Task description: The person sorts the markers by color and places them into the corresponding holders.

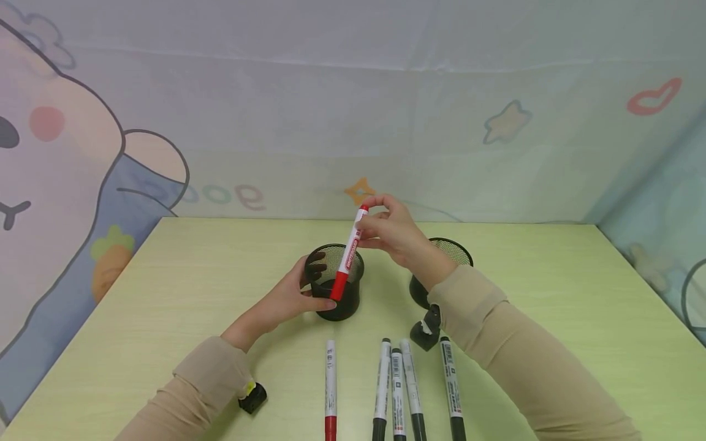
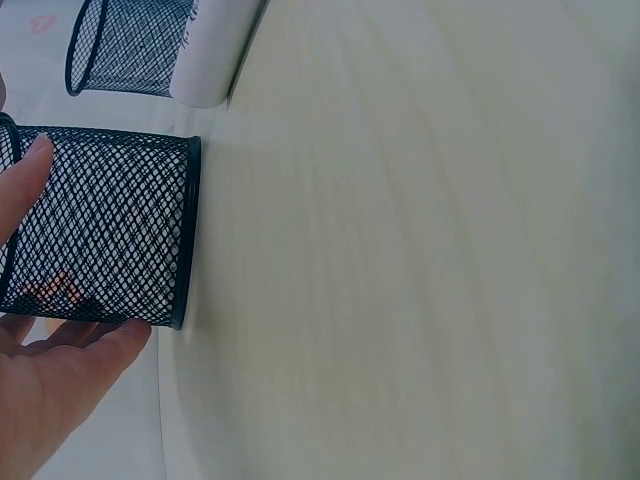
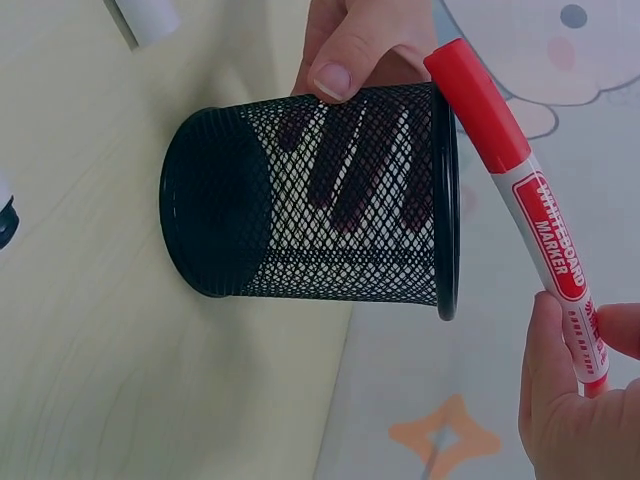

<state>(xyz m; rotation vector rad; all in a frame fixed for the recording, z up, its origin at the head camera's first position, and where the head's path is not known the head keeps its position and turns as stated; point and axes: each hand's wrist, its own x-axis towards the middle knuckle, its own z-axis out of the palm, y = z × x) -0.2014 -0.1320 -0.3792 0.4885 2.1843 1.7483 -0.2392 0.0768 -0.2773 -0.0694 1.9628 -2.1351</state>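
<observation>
A black mesh pen cup (image 1: 341, 306) stands on the table, and my left hand (image 1: 284, 300) grips it with the thumb in front and the fingers behind. In the right wrist view the mesh of the cup (image 3: 330, 200) shows those fingers through it. My right hand (image 1: 394, 233) pinches a red whiteboard marker (image 1: 350, 251) near its upper end. The marker is tilted, red cap downward, with the cap (image 3: 478, 105) just beside the cup's rim. In the left wrist view the left thumb (image 2: 25, 185) lies against the cup's side.
A second mesh cup (image 1: 449, 251) stands to the right, partly hidden by the right forearm. Toward the front edge lie another red marker (image 1: 330, 380) and several black markers (image 1: 397, 392). A printed cloth (image 1: 353, 122) hangs behind the table (image 1: 220, 263).
</observation>
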